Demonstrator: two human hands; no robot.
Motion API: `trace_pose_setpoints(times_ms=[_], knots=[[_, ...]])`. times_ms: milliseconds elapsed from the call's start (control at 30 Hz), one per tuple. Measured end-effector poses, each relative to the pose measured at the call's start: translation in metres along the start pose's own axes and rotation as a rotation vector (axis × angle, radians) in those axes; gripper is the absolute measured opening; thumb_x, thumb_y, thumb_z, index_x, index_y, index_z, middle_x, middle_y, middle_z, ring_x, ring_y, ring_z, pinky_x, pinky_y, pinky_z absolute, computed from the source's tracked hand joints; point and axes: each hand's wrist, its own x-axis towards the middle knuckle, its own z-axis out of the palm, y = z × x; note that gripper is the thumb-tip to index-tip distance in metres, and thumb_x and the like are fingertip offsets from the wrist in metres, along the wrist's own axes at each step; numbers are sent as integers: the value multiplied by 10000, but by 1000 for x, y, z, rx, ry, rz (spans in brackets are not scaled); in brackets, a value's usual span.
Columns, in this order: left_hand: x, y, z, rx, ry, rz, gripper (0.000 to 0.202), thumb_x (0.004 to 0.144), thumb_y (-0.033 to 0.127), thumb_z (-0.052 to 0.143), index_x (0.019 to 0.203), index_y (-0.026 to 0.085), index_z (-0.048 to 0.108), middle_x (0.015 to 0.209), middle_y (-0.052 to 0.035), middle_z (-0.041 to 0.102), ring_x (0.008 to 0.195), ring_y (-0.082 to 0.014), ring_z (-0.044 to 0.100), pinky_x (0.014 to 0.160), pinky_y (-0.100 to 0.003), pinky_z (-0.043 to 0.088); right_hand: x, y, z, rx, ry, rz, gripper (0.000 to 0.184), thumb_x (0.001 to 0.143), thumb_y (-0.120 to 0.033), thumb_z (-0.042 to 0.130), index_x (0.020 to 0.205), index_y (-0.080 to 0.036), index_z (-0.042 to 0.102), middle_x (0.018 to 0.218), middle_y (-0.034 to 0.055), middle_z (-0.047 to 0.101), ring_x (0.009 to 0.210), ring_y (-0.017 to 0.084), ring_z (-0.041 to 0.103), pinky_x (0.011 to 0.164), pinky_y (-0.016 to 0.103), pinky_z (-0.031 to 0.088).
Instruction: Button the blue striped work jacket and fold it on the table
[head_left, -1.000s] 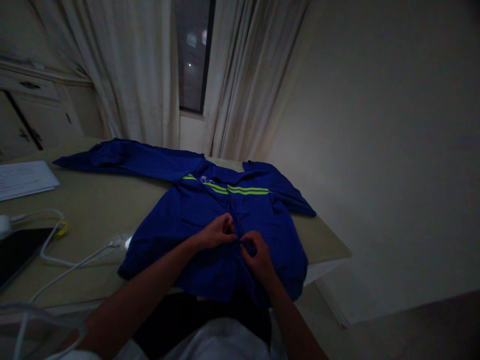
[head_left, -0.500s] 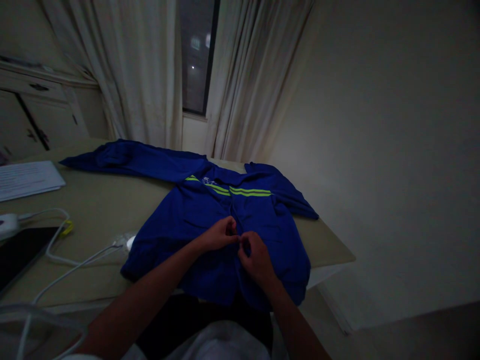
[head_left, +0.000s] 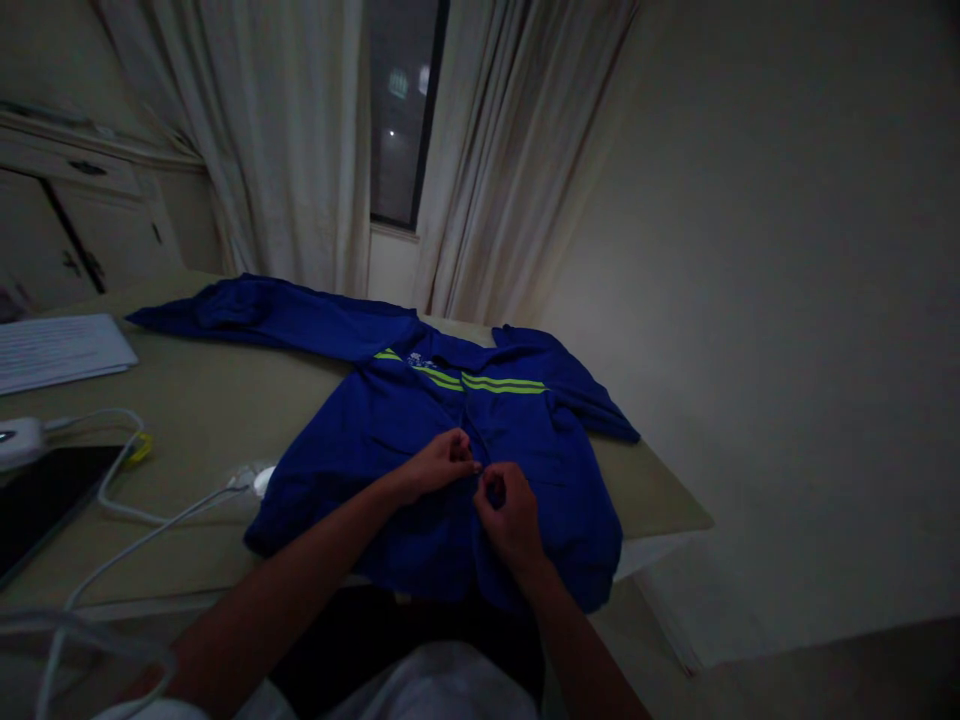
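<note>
A blue jacket (head_left: 360, 440) with yellow-green chest stripes lies front up on a beige table (head_left: 195, 400), one sleeve stretched out to the far left. My left hand (head_left: 439, 465) and my right hand (head_left: 510, 515) meet at the jacket's front opening, about mid-height. Both pinch the cloth edges there, fingers curled together. What sits between the fingertips is too small and dark to make out.
A white cable (head_left: 142, 515) runs across the table's left side, beside a dark tablet (head_left: 37, 495) and a small white device (head_left: 19, 440). A stack of papers (head_left: 60, 350) lies far left. Curtains and a dark window stand behind; the table's right corner ends over bare floor.
My hands stay at the jacket's front opening, with the right hand's fingers curling in a little closer to the left. The view has shifted slightly.
</note>
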Motion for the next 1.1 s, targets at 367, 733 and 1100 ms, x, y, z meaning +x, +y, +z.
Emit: trace_pose_setpoints(times_ms=[367, 733, 1100], knots=[[-2, 0, -9, -134, -127, -128, 564, 606, 349, 911, 889, 214, 441, 652, 100, 569, 587, -69, 519, 584, -195, 336, -6, 9, 3, -4, -21, -293, 176, 903, -78, 565, 865, -241, 508, 821, 9, 634, 767, 168, 618, 716, 291, 480], [-4, 4, -6, -40, -15, -118, 552, 578, 361, 915, 863, 208, 467, 668, 117, 465, 592, -61, 424, 581, -210, 313, -9, 3, -2, 101, -55, 164, 169, 847, -217, 692, 951, -229, 560, 766, -32, 581, 647, 147, 549, 588, 256, 436], [-1, -3, -4, -26, 25, -155, 536, 592, 307, 875, 905, 224, 449, 674, 101, 542, 613, -88, 503, 636, -225, 366, -18, 0, 10, 58, -70, -4, 113, 886, -132, 540, 913, -234, 580, 944, 41, 654, 858, 185, 627, 770, 301, 488]])
